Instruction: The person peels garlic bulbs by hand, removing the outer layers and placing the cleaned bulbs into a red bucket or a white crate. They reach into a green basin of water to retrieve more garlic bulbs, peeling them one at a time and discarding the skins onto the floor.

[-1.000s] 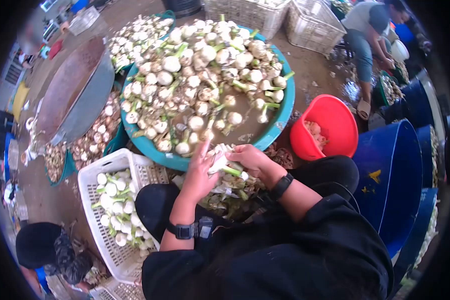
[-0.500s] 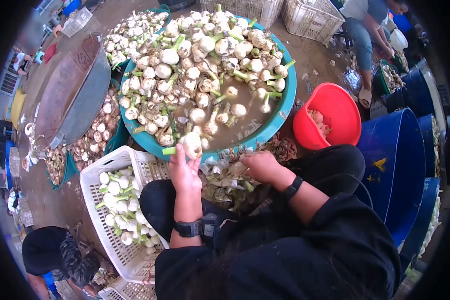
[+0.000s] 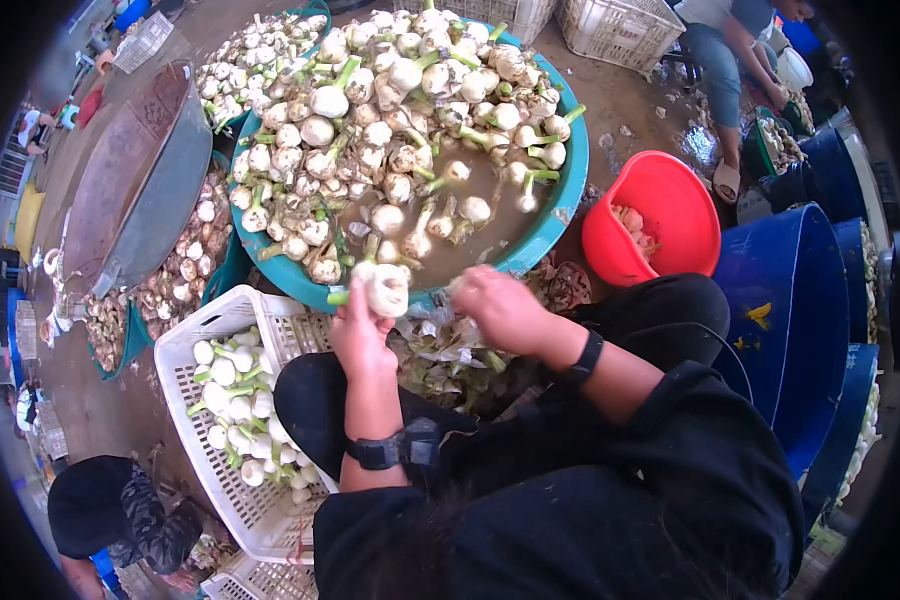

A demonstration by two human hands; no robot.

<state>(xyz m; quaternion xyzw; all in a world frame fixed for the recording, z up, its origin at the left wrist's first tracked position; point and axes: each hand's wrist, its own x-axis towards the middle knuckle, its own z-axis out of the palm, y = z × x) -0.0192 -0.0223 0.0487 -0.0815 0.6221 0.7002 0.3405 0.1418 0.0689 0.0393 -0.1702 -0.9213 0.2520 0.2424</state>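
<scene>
My left hand (image 3: 360, 335) is closed around a garlic bulb (image 3: 388, 293) with a short green stem, held at the near rim of the wide green tub (image 3: 577, 180). My right hand (image 3: 505, 312) is just right of it, fingers pinched; a pale scrap may show at the fingertips, though blur hides what it is. Many soiled garlic bulbs (image 3: 370, 150) fill the tub, some floating in brown water. Under my hands lies a heap of peeled skins (image 3: 450, 355). Cleaned white garlic bulbs (image 3: 238, 400) with green stems lie in a white crate (image 3: 195, 470) to my left.
A red bucket (image 3: 660, 215) with a few pinkish pieces stands right of the tub. Blue barrels (image 3: 770, 320) are at my right. A metal wheelbarrow-like trough (image 3: 135, 180) sits at left, near more bulbs. One person (image 3: 120, 510) works at lower left, another (image 3: 720, 75) at upper right.
My right hand has risen and moved left toward the bulb, away from the skins heap. The bulb in my left hand has turned slightly. The view has shifted a little.
</scene>
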